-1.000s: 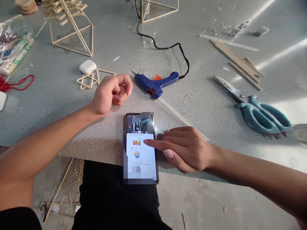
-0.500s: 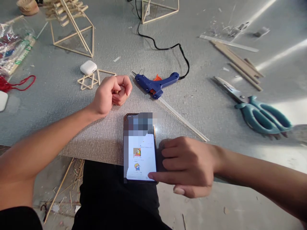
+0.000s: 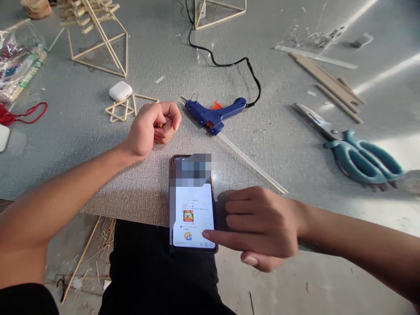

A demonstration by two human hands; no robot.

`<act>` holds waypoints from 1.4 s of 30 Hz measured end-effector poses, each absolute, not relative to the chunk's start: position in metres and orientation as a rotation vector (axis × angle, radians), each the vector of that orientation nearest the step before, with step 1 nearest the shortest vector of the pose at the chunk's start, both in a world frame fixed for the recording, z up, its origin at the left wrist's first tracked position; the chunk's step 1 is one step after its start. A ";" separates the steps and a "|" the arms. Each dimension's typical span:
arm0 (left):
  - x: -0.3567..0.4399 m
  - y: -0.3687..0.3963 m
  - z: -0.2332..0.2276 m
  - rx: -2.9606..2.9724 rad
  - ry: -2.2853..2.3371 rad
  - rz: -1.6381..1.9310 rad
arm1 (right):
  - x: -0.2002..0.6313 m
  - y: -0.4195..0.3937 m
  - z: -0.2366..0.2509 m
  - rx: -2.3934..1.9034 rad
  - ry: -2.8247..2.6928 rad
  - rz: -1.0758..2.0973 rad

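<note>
Head view: right hand (image 3: 262,227), index finger out and other fingers curled, holds nothing and touches the lower screen of the phone (image 3: 193,205) lying at the table (image 3: 278,144) near edge. Left hand (image 3: 152,127) rests in a loose fist on the mat, apparently empty. Glue gun (image 3: 215,113) and scissors (image 3: 354,151) lie idle. Step looks like scrolling the phone; next swipe calls for light fingertip contact.

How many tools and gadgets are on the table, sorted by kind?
Glue gun: 1
Scissors: 1
Phone: 1
Earbud case: 1
Total: 4
</note>
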State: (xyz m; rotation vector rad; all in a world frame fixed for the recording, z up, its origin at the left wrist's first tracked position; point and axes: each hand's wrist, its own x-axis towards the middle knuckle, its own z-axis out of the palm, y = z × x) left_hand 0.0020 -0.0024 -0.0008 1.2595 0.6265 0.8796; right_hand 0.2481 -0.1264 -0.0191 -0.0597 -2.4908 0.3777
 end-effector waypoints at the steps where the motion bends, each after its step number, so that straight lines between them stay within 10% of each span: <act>1: 0.002 -0.002 -0.001 1.255 0.621 0.880 | 0.248 -0.126 -0.019 -0.059 -2.491 0.375; 42: 0.000 -0.001 -0.001 1.289 0.643 0.871 | 0.248 -0.125 -0.015 -0.325 -2.567 0.199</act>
